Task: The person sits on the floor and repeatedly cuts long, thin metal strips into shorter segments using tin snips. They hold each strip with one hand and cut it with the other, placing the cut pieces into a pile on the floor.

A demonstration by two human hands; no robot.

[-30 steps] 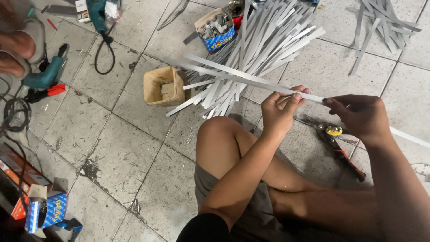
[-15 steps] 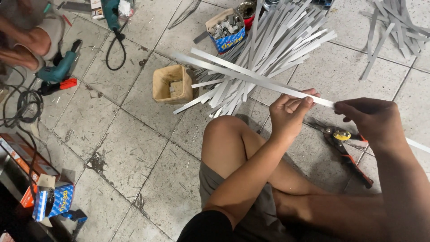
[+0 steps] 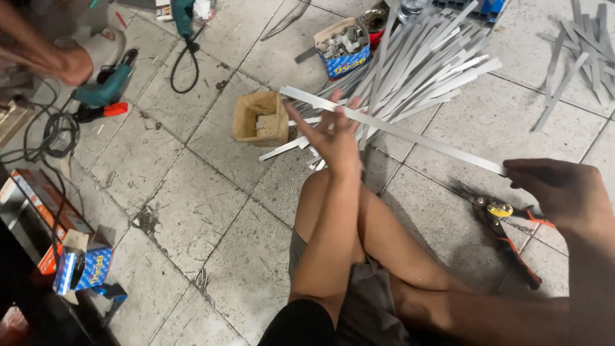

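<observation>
- On the tiled floor (image 3: 211,211), far left, another person's arm (image 3: 38,54) reaches in beside a teal power drill (image 3: 106,86) with an orange part and a coil of black cable (image 3: 54,131).
- Lower left, a small blue printed box (image 3: 80,270) lies by an orange carton (image 3: 38,214).
- Left of centre stands an open tan cardboard box (image 3: 259,118) with small parts inside.
- In the middle, the left hand (image 3: 330,134) has changed: a second ago its fingers pinched the long grey metal strip (image 3: 410,133); now they are spread and released, the hand lying flat against the strip nearer its far end.
- The strip has swung up and leftwards in view, running from above the tan box down to the right hand.
- Behind it, a fanned heap of grey strips (image 3: 429,67) covers the floor, with a blue box of metal pieces (image 3: 343,48) at its top.
- At right, the right hand (image 3: 564,192) keeps its fingers closed on the strip's near end, so it alone now grips the strip.
- Below it lie tin snips (image 3: 506,234) with red and yellow handles.
- Far right, more loose strips (image 3: 576,57).
</observation>
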